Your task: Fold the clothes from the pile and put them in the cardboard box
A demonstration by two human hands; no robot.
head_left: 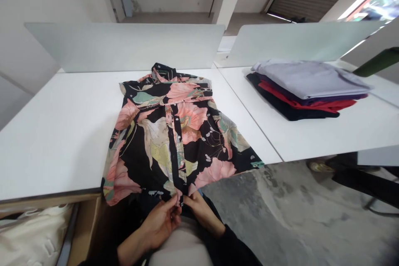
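Observation:
A black button-front shirt with large pink and pale green flowers [156, 141] lies spread flat on the white table [59, 133], its collar at the far side. The shirt's button placket [174, 145] runs down the middle. At the near table edge, my left hand [160, 222] pinches the bottom hem of the shirt [177, 195] close to the placket. My right hand [202, 213] grips the same hem just beside it, and both hands are shut on the fabric.
A folded stack of lilac, red and black garments [307, 85] sits on the adjoining white table to the right. Frosted divider panels [124, 45] stand along the far table edges. A cardboard box holding a white bag [31, 237] is at lower left, with a concrete floor at lower right.

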